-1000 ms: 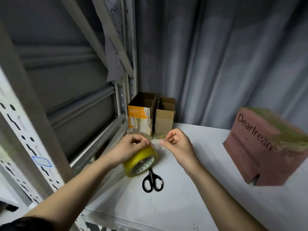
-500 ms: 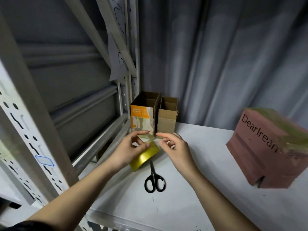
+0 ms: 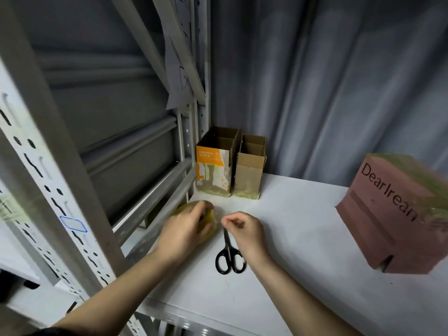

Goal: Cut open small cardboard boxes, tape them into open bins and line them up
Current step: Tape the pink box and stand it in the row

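Left hand is gripping the yellow tape roll near the left edge of the white tabletop, fingers curled over its rim and covering most of it. The roll's axis cannot be judged under the hand; motion blur is also hiding the edge.

Right hand is sitting just right of the roll, thumb and forefinger pressed together in a pinch. Probably the free tape end is between them, but the clear strip itself is not resolving, so whether anything is held cannot be told. If it is, the strip is running roughly left to right between the hands, parallel to the front edge.

Black scissors are lying under the right wrist, blades pointing toward the back edge, handles toward the person; right hand is nearer.

Two open bins, the orange-printed bin and the plain brown bin, are standing upright, side by side, at the back left corner. Pink box is sitting well apart at the right edge, still closed.
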